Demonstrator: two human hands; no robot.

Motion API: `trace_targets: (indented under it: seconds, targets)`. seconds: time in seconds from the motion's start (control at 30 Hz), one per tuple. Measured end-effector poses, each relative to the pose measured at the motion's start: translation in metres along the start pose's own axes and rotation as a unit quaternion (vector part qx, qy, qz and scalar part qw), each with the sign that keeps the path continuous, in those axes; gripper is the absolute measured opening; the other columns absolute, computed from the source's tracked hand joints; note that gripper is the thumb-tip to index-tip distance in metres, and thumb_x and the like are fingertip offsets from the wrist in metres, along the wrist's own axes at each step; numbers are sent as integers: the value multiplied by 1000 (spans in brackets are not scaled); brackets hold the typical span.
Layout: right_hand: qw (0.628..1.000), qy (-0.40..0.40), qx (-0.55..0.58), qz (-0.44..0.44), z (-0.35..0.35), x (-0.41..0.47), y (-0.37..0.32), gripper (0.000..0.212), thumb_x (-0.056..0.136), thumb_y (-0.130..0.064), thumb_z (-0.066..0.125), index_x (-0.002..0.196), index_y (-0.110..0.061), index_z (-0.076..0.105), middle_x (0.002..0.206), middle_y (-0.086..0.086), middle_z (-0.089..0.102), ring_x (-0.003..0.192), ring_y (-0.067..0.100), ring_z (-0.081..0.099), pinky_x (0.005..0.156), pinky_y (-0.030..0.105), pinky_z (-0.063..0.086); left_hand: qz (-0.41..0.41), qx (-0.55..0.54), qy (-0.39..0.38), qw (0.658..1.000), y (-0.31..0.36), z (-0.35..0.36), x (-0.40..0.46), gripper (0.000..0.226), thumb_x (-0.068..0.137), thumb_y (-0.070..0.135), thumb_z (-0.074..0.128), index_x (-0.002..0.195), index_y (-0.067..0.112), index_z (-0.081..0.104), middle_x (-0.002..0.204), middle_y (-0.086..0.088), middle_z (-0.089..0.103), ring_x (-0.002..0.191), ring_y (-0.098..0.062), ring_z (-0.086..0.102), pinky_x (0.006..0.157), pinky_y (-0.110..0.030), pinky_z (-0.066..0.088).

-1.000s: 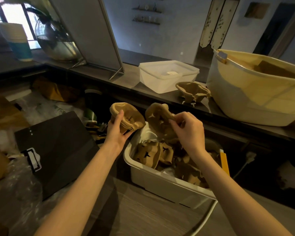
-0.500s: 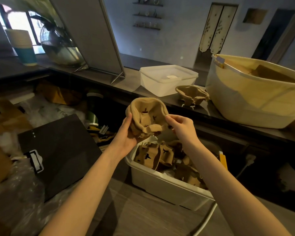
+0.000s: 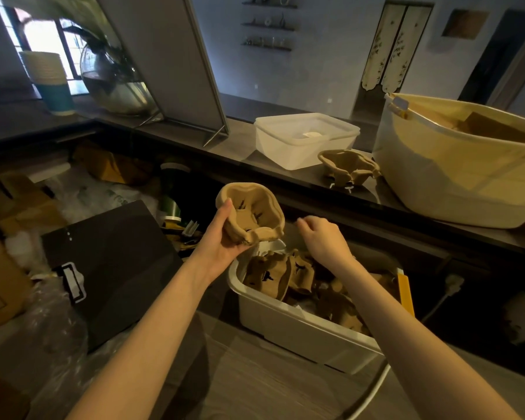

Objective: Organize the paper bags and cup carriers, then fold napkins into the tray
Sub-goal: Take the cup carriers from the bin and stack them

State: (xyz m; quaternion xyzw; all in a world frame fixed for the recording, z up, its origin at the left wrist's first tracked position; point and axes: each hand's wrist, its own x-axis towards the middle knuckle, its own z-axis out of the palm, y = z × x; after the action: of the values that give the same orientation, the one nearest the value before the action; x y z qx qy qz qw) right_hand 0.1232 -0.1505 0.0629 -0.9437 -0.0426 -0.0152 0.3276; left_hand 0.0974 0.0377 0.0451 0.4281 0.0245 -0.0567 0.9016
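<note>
Head view: cup carriers (image 3: 250, 215) in left-hand (image 3: 225, 234) grip.

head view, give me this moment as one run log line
left hand: holds stack of brown pulp cup carriers | right hand: empty, fingers curled above white plastic bin of loose carriers | step: stacking carriers

A single head-worn wide-angle view looks forward and down from close above the white bin (image 3: 288, 325) at 6 o'clock, toward the worktop (image 3: 285, 165) at 12 o'clock.
</note>
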Motion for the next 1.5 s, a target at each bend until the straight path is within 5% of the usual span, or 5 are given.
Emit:
trace_targets:
  seconds: [0.2, 0.47, 0.83, 1.23, 1.5]
  targets:
    - [983, -103, -116, 99, 28, 13, 20, 36, 96, -44, 43, 106, -13, 58, 96, 3, 61, 85, 17, 59, 78, 30, 50, 5, -3, 11, 1000, 4, -12, 3, 41, 85, 45, 49, 123, 28, 47, 130, -12, 50, 122, -30, 48, 100, -46, 42]
    - [978, -86, -177, 65, 53, 22, 16, 31, 87, -44, 59, 105, -20, 63, 95, 0, 64, 86, 15, 61, 80, 34, 54, -8, 6, 41, 999, 7, -16, 3, 66, 75, 49, 55, 135, 26, 41, 134, -12, 48, 121, -29, 49, 89, -43, 48]
    - [996, -71, 35, 48, 12, 12, 17, 21, 87, -21, 63, 107, -13, 63, 93, 0, 65, 78, 6, 62, 70, 20, 53, 8, -6, 114, 993, 6, -14, 11, 39, 91, 43, 50, 124, 23, 46, 122, -10, 54, 114, -28, 53, 81, -40, 50]
    - [970, 178, -6, -165, -56, -19, -28, 32, 87, -15, 63, 119, -16, 61, 99, -3, 63, 89, 8, 59, 81, 24, 51, -64, 50, 135, 987, -3, 10, 13, 34, 87, 45, 56, 108, 18, 57, 107, -15, 63, 97, -29, 61, 81, -42, 50]
    - [893, 213, -172, -357, -19, -25, -22, 27, 76, -15, 75, 99, -9, 64, 91, 5, 66, 65, 14, 64, 50, 22, 51, -133, -32, 8, 991, -2, 18, 4, 56, 87, 65, 37, 112, 20, 58, 119, -20, 56, 110, -37, 54, 86, -47, 49]
